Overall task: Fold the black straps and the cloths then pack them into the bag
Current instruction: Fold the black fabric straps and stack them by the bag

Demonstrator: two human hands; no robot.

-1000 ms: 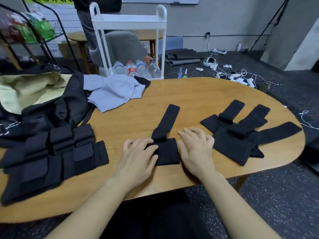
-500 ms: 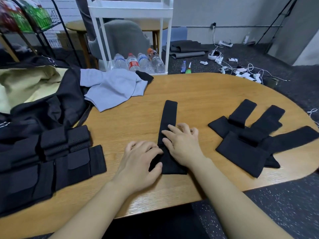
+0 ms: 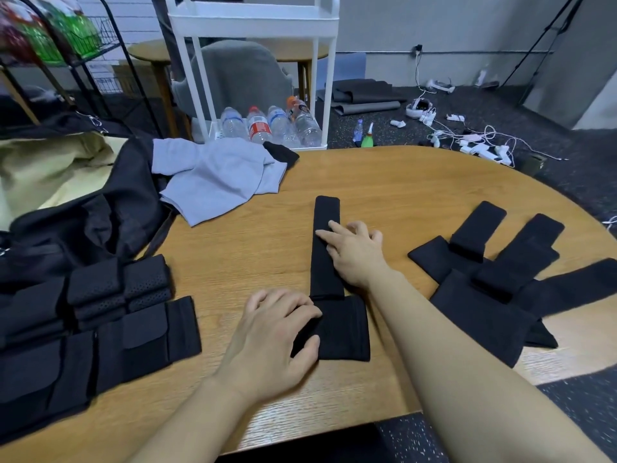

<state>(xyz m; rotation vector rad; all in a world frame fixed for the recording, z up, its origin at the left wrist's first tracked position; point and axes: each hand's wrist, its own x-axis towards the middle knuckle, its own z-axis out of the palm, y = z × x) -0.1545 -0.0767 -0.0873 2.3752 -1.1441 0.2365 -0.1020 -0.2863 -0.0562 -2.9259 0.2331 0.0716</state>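
Left hand presses the black strap flat; right hand, fingers spread, smooths its narrow end. Uneven pressure could skew the fold.

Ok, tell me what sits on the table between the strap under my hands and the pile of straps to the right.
Only bare wooden table there, crossed by the right hand's forearm, in the head view.

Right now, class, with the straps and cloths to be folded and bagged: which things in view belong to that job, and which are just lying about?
Belong to the job:
black strap under both hands
left hand
right hand
unfolded straps
folded straps
grey cloth
open black bag

Lying about:
water bottles
white cart
cables on the floor
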